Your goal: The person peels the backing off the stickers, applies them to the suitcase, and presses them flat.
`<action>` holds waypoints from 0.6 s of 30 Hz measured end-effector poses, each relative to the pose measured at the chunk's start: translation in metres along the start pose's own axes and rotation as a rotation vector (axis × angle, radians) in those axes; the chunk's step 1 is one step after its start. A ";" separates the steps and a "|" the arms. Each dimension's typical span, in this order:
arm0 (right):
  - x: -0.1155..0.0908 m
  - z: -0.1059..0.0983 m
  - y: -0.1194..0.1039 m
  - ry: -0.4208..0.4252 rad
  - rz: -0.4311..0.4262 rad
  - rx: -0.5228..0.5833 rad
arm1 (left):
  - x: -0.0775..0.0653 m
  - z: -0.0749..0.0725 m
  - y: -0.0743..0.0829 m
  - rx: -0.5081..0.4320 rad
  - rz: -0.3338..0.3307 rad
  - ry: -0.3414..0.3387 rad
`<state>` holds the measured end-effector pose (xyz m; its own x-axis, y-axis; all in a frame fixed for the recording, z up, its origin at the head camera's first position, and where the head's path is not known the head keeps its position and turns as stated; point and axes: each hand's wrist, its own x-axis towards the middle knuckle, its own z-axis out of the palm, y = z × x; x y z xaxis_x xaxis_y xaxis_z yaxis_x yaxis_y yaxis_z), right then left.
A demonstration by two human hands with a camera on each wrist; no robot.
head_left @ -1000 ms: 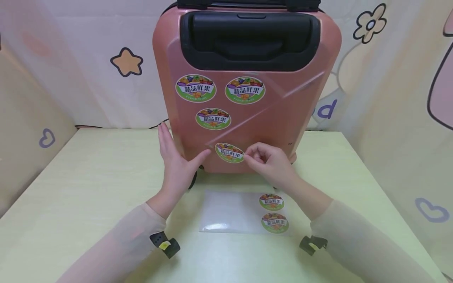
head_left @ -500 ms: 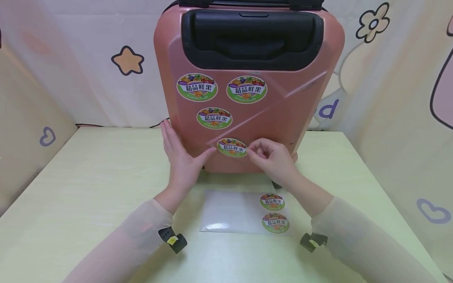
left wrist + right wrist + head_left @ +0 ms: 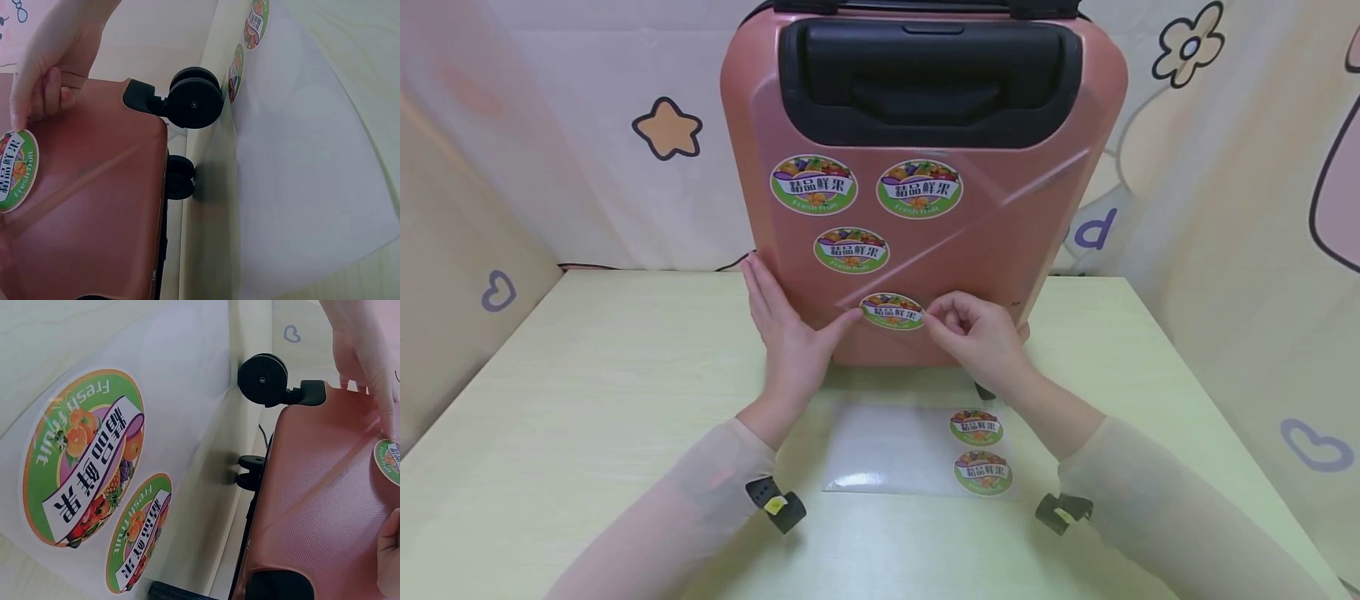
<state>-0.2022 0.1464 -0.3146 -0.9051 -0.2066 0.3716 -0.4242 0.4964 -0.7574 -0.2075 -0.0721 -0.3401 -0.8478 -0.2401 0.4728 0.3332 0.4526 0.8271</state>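
An oval fruit sticker (image 3: 892, 312) lies at the lower front of a pink suitcase (image 3: 977, 242) in the head view. My right hand (image 3: 979, 337) pinches its right edge between thumb and curled forefinger, also visible in the left wrist view. The thumb of my left hand (image 3: 793, 346) touches the sticker's left edge, while its straight fingers rest along the suitcase's lower left side. Whether the whole sticker lies flat on the shell I cannot tell. Three like stickers, one of them the middle sticker (image 3: 852, 250), are on the shell above.
A backing sheet (image 3: 887, 450) with two stickers (image 3: 976, 427) lies on the pale table (image 3: 625, 375) before the suitcase. Black wheels (image 3: 195, 103) show under the suitcase in the wrist views. A patterned curtain (image 3: 587, 183) hangs behind and at both sides.
The sticker has moved up slightly and levelled out, my right hand rising with it. My left hand has shifted right, and its thumb has come to the sticker's left edge.
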 end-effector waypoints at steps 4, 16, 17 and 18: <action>0.000 0.000 0.000 0.014 -0.015 0.000 | 0.000 0.002 0.001 0.000 -0.002 0.005; -0.002 0.003 0.001 0.055 -0.056 0.013 | -0.001 0.002 -0.001 0.136 0.214 0.092; -0.002 0.004 0.001 0.057 -0.062 0.016 | -0.002 0.001 -0.003 0.151 0.285 0.108; -0.001 0.005 0.001 0.058 -0.067 0.014 | -0.003 -0.002 -0.005 0.160 0.373 0.123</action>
<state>-0.2015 0.1430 -0.3180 -0.8716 -0.1894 0.4521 -0.4847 0.4708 -0.7372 -0.2061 -0.0755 -0.3448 -0.6226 -0.1309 0.7715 0.5312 0.6533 0.5395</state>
